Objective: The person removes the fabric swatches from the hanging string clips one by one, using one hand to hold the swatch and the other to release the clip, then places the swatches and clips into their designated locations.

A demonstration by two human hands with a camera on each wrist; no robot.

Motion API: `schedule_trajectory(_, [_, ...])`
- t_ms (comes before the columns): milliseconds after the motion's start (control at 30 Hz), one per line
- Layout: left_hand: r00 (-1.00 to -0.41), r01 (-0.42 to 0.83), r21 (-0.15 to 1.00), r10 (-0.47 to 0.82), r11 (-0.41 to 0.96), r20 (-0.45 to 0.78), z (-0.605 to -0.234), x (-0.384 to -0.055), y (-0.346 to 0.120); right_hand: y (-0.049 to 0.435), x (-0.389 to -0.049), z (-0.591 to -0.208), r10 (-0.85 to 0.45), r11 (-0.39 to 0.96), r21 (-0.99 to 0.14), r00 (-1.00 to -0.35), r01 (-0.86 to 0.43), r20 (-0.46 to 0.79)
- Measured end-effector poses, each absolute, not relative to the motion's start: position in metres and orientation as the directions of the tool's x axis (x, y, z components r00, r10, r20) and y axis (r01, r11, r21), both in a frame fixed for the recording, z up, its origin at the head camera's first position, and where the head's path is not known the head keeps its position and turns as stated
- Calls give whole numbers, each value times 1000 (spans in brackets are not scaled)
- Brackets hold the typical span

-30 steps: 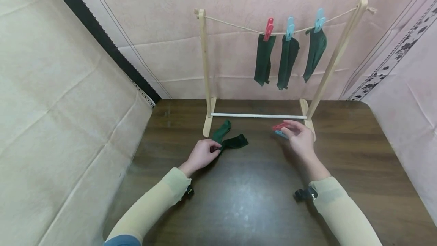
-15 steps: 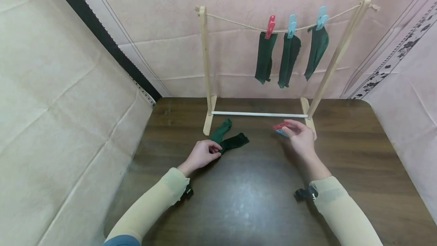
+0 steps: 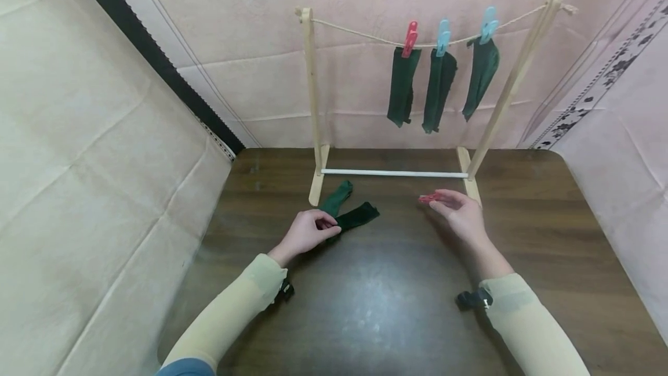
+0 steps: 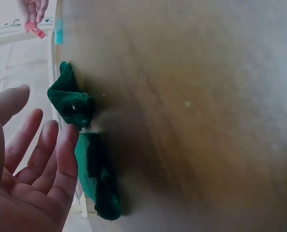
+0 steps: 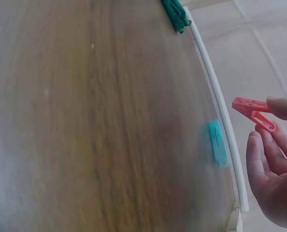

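Note:
My right hand [image 3: 461, 216] pinches a red clothespin [image 5: 252, 112] between thumb and fingers, above the table. On the table beneath it lies a blue clothespin [image 5: 218, 144], seen in the wrist views and hidden in the head view. My left hand [image 3: 308, 232] hovers at two dark green socks, its fingers loosely bent and the thumb apart. One sock [image 4: 70, 99] lies beyond the fingertips and the other sock [image 4: 97, 179] beside them; whether the fingertips touch either cannot be told. In the head view the hand partly covers where the socks meet.
A wooden rack [image 3: 313, 91] stands at the table's back edge, with a white bar [image 3: 394, 173] low across it. From its rope [image 3: 360, 32] hang three dark green socks [image 3: 402, 87], held by one red clothespin [image 3: 410, 39] and two blue clothespins [image 3: 443, 38].
My right hand has shifted slightly toward me with the red clothespin, and the blue one has dropped out of sight in the head view. The left hand has barely moved.

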State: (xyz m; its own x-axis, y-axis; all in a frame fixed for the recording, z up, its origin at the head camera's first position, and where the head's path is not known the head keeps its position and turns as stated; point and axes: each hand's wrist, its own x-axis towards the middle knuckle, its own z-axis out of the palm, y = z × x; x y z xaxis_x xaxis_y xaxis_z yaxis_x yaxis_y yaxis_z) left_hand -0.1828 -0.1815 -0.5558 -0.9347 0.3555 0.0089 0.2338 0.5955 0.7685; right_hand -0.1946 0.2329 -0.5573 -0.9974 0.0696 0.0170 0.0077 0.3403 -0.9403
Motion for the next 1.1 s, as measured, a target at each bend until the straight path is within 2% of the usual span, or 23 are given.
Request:
schedule_trajectory(367, [-966, 191, 818, 250, 543, 60, -551, -194, -181, 251, -194, -565, -24, 466, -885, -999, 19, -35])
schedule_trajectory(667, [-983, 53, 904, 180, 425, -27, -551, -199, -186, 259, -190, -566, -45, 500, -864, -995, 51, -85])
schedule_trajectory(1100, [-984, -21, 949, 162, 315, -76, -552, -204, -188, 264, -188, -566, -40, 544, -835, -992, 77, -118])
